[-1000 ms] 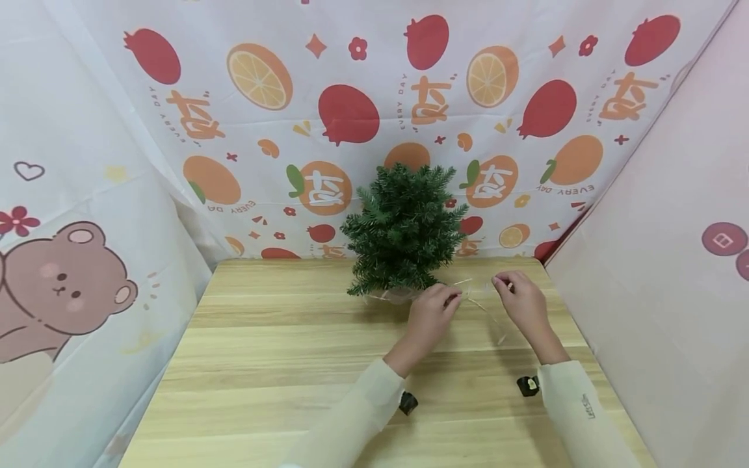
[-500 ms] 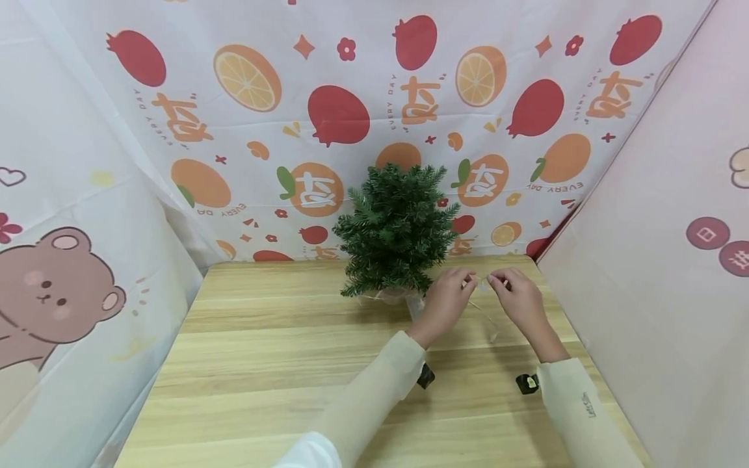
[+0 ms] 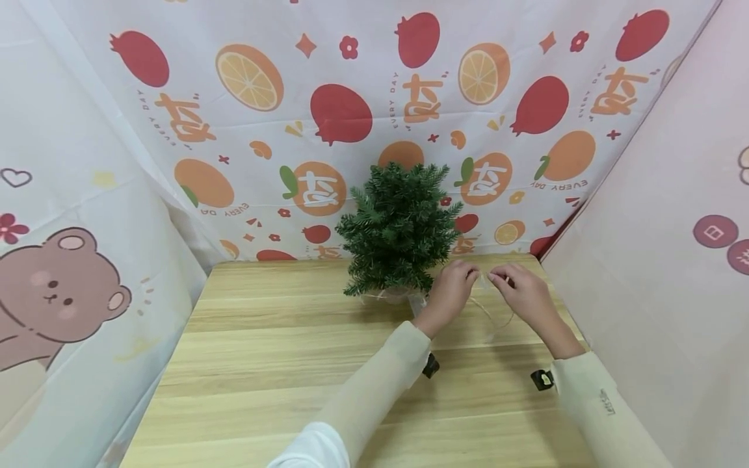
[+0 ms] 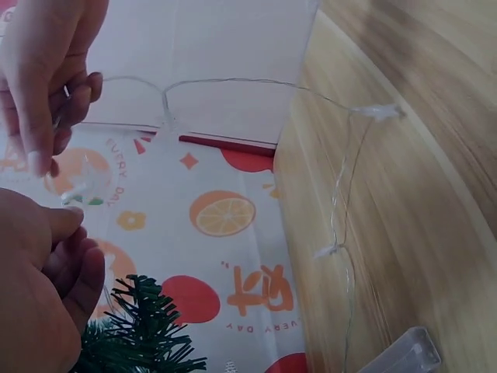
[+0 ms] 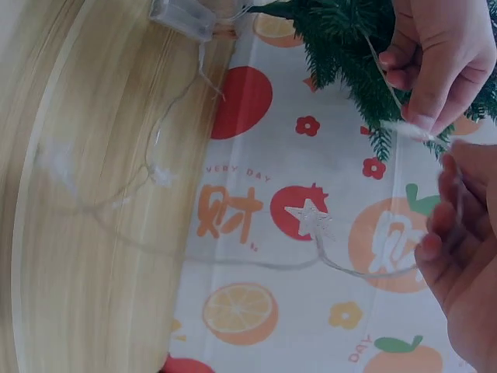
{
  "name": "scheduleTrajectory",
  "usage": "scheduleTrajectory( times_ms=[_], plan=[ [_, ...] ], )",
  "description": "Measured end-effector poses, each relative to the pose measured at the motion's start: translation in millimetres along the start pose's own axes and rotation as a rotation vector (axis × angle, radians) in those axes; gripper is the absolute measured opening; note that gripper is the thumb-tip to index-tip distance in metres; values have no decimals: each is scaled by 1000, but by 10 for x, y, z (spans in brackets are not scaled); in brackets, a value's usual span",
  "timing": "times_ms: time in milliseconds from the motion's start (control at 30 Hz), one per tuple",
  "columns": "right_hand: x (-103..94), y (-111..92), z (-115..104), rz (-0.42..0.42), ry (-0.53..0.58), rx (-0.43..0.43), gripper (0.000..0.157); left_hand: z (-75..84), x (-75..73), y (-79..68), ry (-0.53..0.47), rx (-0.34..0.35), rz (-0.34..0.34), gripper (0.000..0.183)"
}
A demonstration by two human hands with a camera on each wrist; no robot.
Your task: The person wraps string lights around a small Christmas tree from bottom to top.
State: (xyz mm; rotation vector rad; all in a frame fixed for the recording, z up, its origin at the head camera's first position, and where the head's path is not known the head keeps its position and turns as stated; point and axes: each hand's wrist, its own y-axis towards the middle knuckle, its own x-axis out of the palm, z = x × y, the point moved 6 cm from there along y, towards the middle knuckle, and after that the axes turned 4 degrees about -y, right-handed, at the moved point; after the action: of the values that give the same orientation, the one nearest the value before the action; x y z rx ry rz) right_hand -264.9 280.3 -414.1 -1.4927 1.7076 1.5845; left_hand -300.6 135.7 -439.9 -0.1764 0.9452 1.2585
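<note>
A small green artificial Christmas tree (image 3: 398, 231) stands at the back of the wooden table. To its right, my left hand (image 3: 449, 294) and right hand (image 3: 525, 294) are close together, each pinching the thin wire of a string of star lights (image 5: 279, 264). Between the fingertips sits one pale star bulb (image 5: 408, 130), partly covered. From the right hand a loop of wire hangs down, and a clear star (image 5: 309, 219) dangles on it. Part of the string lies on the table with more stars (image 4: 377, 112). Some wire runs around the tree's base.
A clear plastic box (image 5: 182, 19), joined to the wire, lies on the table (image 3: 263, 364) beside the tree's base, partly hidden behind the left hand in the head view. A fruit-print curtain (image 3: 257, 136) hangs right behind the tree, with pale cloth on both sides.
The left hand has moved right and slightly up, narrowing the gap to the right hand. Wire now loops below the right hand. The tree has stayed put; the head view has shifted slightly.
</note>
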Motion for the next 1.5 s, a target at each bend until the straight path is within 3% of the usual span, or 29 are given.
scheduleTrajectory(
  times_ms=[200,333,800,967,1100,1300,1400,1500],
  plan=[
    [-27,-93,136,-115,-3,29,15,-19,-63,50,-16,-18,66,25],
    [-74,-185,247,-138,-5,73,16,-40,-79,57,-46,-30,74,26],
    [-254,-359,466,-135,-82,96,18,4,-69,38,-66,-38,62,22],
    [-256,-394,437,-44,-102,8,9,25,-54,27,-47,-30,59,22],
    [-176,-427,424,-7,-86,-29,11,95,-58,1,6,6,65,23],
    [-63,-472,479,-67,100,151,14,181,-50,-30,82,76,51,21],
    [-15,-501,515,-108,203,275,24,177,-47,-34,93,78,56,20],
    [15,-532,535,-114,253,330,30,150,-47,-30,81,63,59,20]
  ],
)
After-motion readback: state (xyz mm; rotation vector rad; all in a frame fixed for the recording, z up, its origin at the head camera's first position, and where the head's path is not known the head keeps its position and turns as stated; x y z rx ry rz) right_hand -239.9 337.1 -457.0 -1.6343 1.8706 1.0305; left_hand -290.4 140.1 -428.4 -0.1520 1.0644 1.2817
